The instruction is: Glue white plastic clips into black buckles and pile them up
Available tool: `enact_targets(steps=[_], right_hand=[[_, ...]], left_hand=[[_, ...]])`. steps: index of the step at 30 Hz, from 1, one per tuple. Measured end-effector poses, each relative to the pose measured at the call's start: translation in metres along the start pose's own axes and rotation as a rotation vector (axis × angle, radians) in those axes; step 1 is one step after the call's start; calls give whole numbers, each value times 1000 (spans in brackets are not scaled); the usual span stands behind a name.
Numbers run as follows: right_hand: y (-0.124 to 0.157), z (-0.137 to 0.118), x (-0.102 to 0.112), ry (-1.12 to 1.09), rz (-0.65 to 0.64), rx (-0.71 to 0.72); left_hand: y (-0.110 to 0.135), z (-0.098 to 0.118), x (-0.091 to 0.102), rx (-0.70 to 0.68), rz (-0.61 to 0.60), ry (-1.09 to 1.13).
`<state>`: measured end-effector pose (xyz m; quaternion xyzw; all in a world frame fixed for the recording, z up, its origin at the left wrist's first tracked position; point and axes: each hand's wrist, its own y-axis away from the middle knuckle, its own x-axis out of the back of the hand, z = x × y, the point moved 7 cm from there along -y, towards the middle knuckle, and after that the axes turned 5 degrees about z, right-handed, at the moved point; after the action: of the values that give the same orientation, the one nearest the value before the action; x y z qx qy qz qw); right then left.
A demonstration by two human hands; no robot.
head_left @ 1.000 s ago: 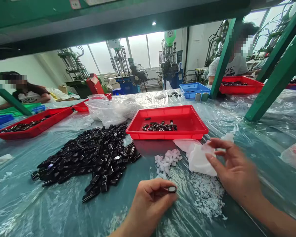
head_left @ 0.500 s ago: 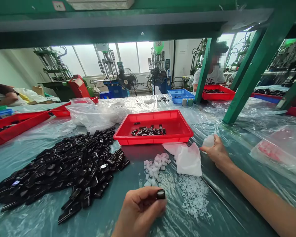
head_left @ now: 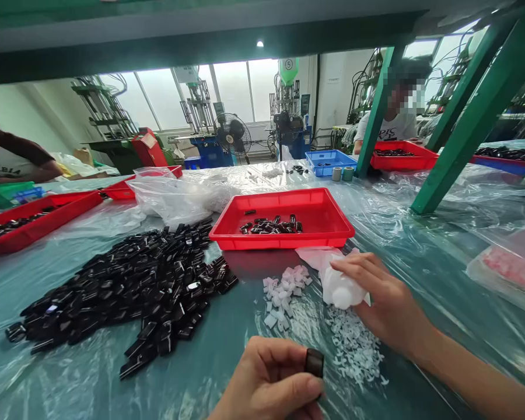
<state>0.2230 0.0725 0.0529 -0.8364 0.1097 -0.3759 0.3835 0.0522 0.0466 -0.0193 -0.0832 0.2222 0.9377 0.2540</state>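
Note:
Between the thumb and index finger of my left hand (head_left: 273,382) is a small glossy black plastic piece (head_left: 315,363), held at the front of the table. My right hand (head_left: 387,297) grips a small translucent white bottle (head_left: 343,293), tilted, over a white cloth (head_left: 330,269). The fingers hide part of the bottle. Small white rectangular pads (head_left: 284,294) lie loose beyond my left hand. Below the bottle spreads a heap of thin white scraps (head_left: 356,347). A large pile of black plastic pieces (head_left: 126,280) covers the left side.
A red tray (head_left: 284,241) with several black pieces stands ahead. Clear plastic bags (head_left: 170,198) lie behind the pile. A thin metal tool (head_left: 437,388) lies by my right forearm. Green posts (head_left: 459,128) rise at right. One person sits at far left, another behind the posts.
My right hand has moved left and nearer with the bottle, from beside the cloth to over it. My left hand has shifted slightly right, the black piece turned. The view has shifted a little.

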Motion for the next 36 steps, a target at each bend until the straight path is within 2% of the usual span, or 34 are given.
enact_targets(steps=[4, 8, 19, 28, 36], right_hand=[[11, -37, -8, 84, -68, 247], [14, -48, -6, 155, -57, 337], [17, -64, -2, 212, -41, 440], [23, -60, -3, 133, -40, 412], [21, -57, -2, 85, -62, 405]], left_hand=[[0, -1, -4, 32, -46, 22], [1, -2, -5, 83, -39, 43], [-3, -9, -4, 97, -67, -18], [0, -8, -4, 93, -89, -62], [0, -9, -3, 104, -85, -16]])
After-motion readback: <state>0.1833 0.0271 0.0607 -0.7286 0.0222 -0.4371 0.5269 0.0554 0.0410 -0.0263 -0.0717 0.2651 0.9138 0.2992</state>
